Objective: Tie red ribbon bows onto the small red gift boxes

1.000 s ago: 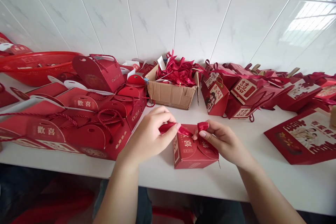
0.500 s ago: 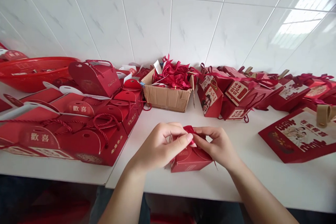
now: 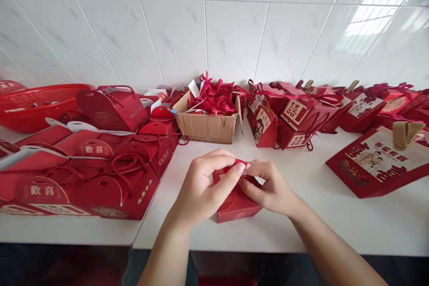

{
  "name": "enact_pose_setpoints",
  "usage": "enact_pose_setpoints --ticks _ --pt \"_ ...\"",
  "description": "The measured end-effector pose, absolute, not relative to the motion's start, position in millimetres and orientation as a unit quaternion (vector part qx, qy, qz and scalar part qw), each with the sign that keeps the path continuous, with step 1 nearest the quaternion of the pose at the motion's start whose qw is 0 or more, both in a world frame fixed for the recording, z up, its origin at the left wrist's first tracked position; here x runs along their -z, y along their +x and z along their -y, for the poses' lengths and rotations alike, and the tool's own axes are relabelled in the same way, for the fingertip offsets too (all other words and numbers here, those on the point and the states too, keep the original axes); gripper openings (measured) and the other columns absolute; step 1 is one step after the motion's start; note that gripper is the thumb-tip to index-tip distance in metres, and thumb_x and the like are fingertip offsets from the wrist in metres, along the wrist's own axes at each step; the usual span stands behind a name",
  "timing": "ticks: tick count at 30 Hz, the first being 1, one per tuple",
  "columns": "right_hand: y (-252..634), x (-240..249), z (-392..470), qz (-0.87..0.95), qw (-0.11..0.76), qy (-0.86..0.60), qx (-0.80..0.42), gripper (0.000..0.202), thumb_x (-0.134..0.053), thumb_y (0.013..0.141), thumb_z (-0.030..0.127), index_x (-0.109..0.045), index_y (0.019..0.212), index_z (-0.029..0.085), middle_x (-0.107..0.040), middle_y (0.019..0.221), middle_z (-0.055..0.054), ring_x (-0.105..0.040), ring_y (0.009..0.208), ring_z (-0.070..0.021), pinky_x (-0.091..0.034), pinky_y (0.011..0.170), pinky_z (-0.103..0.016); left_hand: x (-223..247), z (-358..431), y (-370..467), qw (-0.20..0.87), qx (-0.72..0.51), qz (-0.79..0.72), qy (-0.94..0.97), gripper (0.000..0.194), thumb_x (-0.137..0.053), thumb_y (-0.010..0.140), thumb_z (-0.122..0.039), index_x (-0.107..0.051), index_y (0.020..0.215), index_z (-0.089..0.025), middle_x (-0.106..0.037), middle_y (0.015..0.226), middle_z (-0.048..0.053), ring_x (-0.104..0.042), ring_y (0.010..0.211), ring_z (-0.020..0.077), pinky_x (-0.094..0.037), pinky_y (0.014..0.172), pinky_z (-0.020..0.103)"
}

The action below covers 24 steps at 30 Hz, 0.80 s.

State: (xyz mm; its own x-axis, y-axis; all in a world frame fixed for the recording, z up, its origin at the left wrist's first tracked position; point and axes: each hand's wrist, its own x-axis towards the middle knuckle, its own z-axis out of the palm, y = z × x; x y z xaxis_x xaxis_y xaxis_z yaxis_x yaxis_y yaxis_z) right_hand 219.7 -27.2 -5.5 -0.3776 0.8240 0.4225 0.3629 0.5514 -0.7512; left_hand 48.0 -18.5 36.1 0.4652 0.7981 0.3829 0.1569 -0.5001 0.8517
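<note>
A small red gift box [image 3: 238, 208] stands on the white table between my hands, its upper part mostly covered by my fingers. Above its top, a red ribbon [image 3: 241, 162] is pinched in the fingertips of both hands. My left hand [image 3: 209, 183] grips it with thumb and forefinger from the left side. From the right, my right hand [image 3: 266, 183] holds the ribbon close to the same spot, its fingers bent over the box. How the ribbon is looped or knotted is hidden behind the fingers.
Behind my hands a cardboard box [image 3: 208, 127] holds crumpled red ribbons. Rows of red boxes with cord handles [image 3: 110, 192] fill the left side, beside a red plastic basket [image 3: 40, 103]. Ribboned boxes [image 3: 291, 116] line the right, and a larger printed box [image 3: 375, 165] sits nearer.
The view has turned slightly to the right. Both hands stay at the top of the box, and less of the ribbon shows between the fingers than before.
</note>
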Motion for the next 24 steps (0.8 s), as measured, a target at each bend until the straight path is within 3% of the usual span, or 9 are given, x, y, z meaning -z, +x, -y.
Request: enact_pose_setpoints --ticks 5,8,11,14,19,24 --pt "220 4 27 0.788 0.404 -0.371 -0.281 0.022 -0.057 0.087 0.034 -0.063 0.076 0.016 -0.055 0.063 0.000 -0.041 0.058 -0.0113 -0.037 0.060 -0.025 -36 18 47 0.348 -0.414 -0.323 0.776 0.024 -0.051 0.090 -0.029 -0.065 0.074 -0.017 -0.062 0.077 0.004 -0.058 0.074 0.0158 -0.047 0.068 0.026" --pt "220 7 26 0.787 0.413 -0.372 -0.268 0.027 -0.053 0.090 0.034 -0.061 0.071 0.016 -0.054 0.061 0.000 -0.042 0.058 -0.0107 -0.037 0.061 -0.025 -37 19 47 0.347 -0.396 -0.317 0.789 0.024 -0.050 0.091 -0.031 -0.067 0.080 -0.017 -0.063 0.081 0.005 -0.058 0.077 0.0162 -0.046 0.072 0.026" --pt "219 10 24 0.787 0.414 -0.380 -0.254 0.035 -0.048 0.094 0.033 -0.054 0.063 0.017 -0.049 0.060 0.001 -0.040 0.058 -0.0106 -0.036 0.063 -0.026 -32 15 48 0.370 -0.390 -0.316 0.782 0.028 -0.048 0.091 -0.039 -0.066 0.095 -0.018 -0.063 0.086 0.005 -0.058 0.083 0.0174 -0.046 0.082 0.028" --pt "219 11 24 0.783 0.405 -0.386 -0.270 0.039 -0.046 0.094 0.035 -0.047 0.059 0.018 -0.042 0.059 0.002 -0.035 0.056 -0.0103 -0.035 0.063 -0.026 -20 1 50 0.404 -0.388 -0.376 0.738 0.042 -0.031 0.095 -0.047 -0.060 0.113 -0.021 -0.064 0.088 0.004 -0.058 0.093 0.0193 -0.041 0.094 0.033" --pt "219 9 25 0.763 0.404 -0.407 -0.298 0.041 -0.045 0.094 0.039 -0.047 0.059 0.018 -0.042 0.058 0.002 -0.034 0.055 -0.0099 -0.035 0.057 -0.025 -10 -16 49 0.313 -0.385 -0.512 0.701 0.043 -0.036 0.091 -0.055 -0.061 0.083 -0.021 -0.064 0.088 0.003 -0.057 0.089 0.0201 -0.042 0.085 0.031" --pt "219 9 24 0.739 0.421 -0.407 -0.333 0.037 -0.048 0.093 0.040 -0.058 0.066 0.016 -0.056 0.063 -0.001 -0.046 0.059 -0.0113 -0.039 0.059 -0.025 -19 -10 40 0.362 -0.352 -0.430 0.748 0.032 -0.050 0.087 -0.049 -0.057 0.075 -0.020 -0.062 0.080 0.000 -0.057 0.082 0.0162 -0.043 0.074 0.025"
